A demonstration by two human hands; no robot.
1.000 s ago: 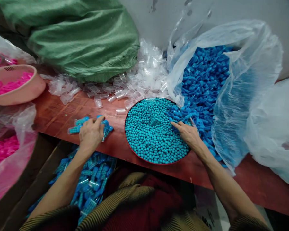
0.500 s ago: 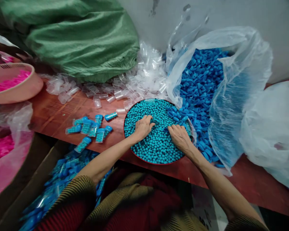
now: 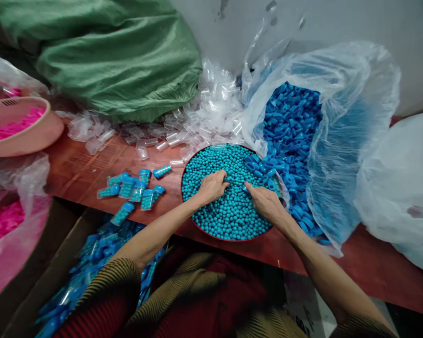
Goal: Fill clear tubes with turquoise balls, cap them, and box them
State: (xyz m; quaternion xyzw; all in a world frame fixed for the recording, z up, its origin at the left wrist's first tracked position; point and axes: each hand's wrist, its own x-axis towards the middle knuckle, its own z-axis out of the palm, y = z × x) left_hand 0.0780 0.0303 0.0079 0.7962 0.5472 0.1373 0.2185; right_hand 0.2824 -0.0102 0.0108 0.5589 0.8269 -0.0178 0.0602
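A round red-rimmed tray (image 3: 229,239) full of small turquoise beads (image 3: 229,216) stands near the table's front edge. Over its left half, my left hand (image 3: 213,187) has its thumb and fingers curled together; what they hold, if anything, is too small to name. My right hand (image 3: 264,201) is over the right half, pinching a small blue cap (image 3: 246,188) at its fingertips. Loose blue caps (image 3: 261,169) lie on the beads at the tray's upper right. Left of the tray, several bead-filled tubes with blue tops (image 3: 127,186) lie on the table.
Clear empty tubes (image 3: 197,124) are heaped behind the tray, beside a green sack (image 3: 127,61). An open plastic bag (image 3: 341,136) spills blue caps at the right. A pink basin (image 3: 51,124) stands at the left; below it, a box holds filled blue tubes (image 3: 91,267).
My right hand's fingers have shifted slightly, and a blue cap now shows at their tips. My left hand has tilted a little in nearly the same place. The view has shifted slightly.
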